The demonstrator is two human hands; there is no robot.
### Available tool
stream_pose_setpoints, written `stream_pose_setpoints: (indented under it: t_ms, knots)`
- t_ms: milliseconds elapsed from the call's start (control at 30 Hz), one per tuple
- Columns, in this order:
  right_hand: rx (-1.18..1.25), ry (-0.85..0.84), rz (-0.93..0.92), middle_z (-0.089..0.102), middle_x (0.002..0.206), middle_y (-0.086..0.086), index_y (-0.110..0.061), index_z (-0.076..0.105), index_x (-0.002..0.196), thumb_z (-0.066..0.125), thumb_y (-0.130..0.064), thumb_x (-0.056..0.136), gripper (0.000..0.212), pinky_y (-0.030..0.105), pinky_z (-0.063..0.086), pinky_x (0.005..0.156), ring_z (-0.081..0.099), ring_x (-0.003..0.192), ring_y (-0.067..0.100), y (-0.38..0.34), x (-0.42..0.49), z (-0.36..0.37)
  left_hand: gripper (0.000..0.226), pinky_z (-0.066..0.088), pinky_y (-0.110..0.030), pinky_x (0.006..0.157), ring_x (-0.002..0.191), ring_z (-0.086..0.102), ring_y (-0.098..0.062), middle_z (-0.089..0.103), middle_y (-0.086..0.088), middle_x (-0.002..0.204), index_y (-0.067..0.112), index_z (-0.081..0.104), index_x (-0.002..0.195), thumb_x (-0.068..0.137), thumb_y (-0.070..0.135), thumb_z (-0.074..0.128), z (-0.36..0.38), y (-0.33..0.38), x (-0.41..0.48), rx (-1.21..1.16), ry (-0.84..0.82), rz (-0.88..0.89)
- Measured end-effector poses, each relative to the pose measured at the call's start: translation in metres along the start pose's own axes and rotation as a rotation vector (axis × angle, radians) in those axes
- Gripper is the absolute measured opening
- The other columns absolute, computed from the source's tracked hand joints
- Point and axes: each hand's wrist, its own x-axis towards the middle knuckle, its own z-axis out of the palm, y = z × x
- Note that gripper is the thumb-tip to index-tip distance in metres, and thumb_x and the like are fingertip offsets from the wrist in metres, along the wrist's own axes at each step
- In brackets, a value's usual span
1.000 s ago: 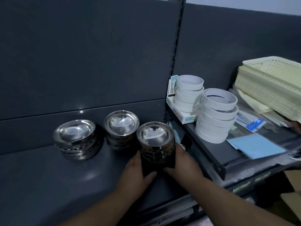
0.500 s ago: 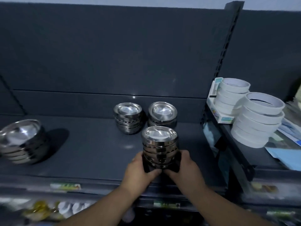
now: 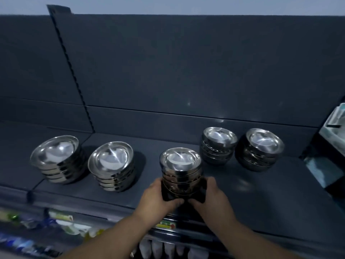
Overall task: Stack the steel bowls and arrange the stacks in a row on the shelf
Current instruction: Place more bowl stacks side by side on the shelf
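Both hands clasped round a stack of steel bowls near the front of the dark shelf.

Left hand [image 3: 158,198] and right hand [image 3: 211,197] pressed against opposite sides of the held stack [image 3: 180,171], thumbs nearly meeting at its base. Nested bowls in every stack, top bowl empty and shining. Two wider stacks to the left [image 3: 57,159] and [image 3: 112,166], well apart from the hands; two smaller stacks to the right [image 3: 218,144] and [image 3: 261,149], further back by the rear panel. Shelf [image 3: 270,193].
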Motion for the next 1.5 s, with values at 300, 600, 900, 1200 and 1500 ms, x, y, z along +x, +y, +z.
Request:
stream_pose_setpoints:
  t_ms: [300, 600, 900, 1200, 1500]
  knots:
    - [0.062, 0.068, 0.053, 0.061, 0.105, -0.018, -0.028, 0.045, 0.117, 0.088, -0.039, 0.060, 0.073, 0.015, 0.043, 0.077, 0.061, 0.103, 0.006, -0.025, -0.014, 0.020, 0.083, 0.035, -0.008, 0.080, 0.109, 0.051, 0.002, 0.054, 0.022, 0.113, 0.030, 0.041, 0.134, 0.064, 0.046, 0.084, -0.030, -0.029, 0.009, -0.077, -0.090, 0.086]
    - [0.291, -0.076, -0.008, 0.054, 0.129, -0.018, -0.037, 0.041, 0.135, 0.090, -0.036, 0.060, 0.090, 0.017, 0.037, 0.103, 0.048, 0.125, -0.001, -0.033, 0.012, -0.010, 0.072, 0.044, -0.024, 0.097, 0.115, 0.054, -0.005, 0.058, 0.014, 0.121, 0.037, 0.048, 0.121, 0.061, 0.043, 0.086, -0.038, -0.018, 0.012, -0.243, -0.066, 0.039]
    - [0.277, -0.007, -0.055, 0.055, 0.131, -0.018, -0.036, 0.041, 0.136, 0.088, -0.025, 0.066, 0.085, 0.019, 0.038, 0.103, 0.049, 0.124, -0.002, -0.024, 0.006, -0.005, 0.091, 0.036, -0.018, 0.094, 0.115, 0.049, -0.005, 0.055, 0.008, 0.129, 0.030, 0.043, 0.134, 0.057, 0.023, 0.091, -0.035, -0.016, 0.011, -0.232, -0.008, 0.007]
    - [0.273, -0.035, -0.069, 0.052, 0.132, -0.021, -0.034, 0.036, 0.140, 0.091, -0.033, 0.059, 0.098, 0.019, 0.038, 0.104, 0.047, 0.123, -0.003, -0.023, 0.013, -0.009, 0.100, 0.036, -0.004, 0.088, 0.107, 0.048, 0.016, 0.056, 0.019, 0.123, 0.035, 0.037, 0.138, 0.054, 0.028, 0.092, -0.039, -0.012, 0.013, -0.296, -0.041, 0.023]
    - [0.328, -0.052, -0.112, 0.054, 0.122, -0.033, -0.046, 0.041, 0.131, 0.091, -0.021, 0.060, 0.090, -0.003, 0.035, 0.088, 0.045, 0.115, -0.022, -0.030, 0.021, -0.017, 0.095, 0.034, -0.007, 0.090, 0.109, 0.049, 0.009, 0.057, 0.015, 0.125, 0.031, 0.041, 0.137, 0.057, 0.024, 0.092, -0.042, -0.007, 0.013, -0.319, -0.005, 0.045]
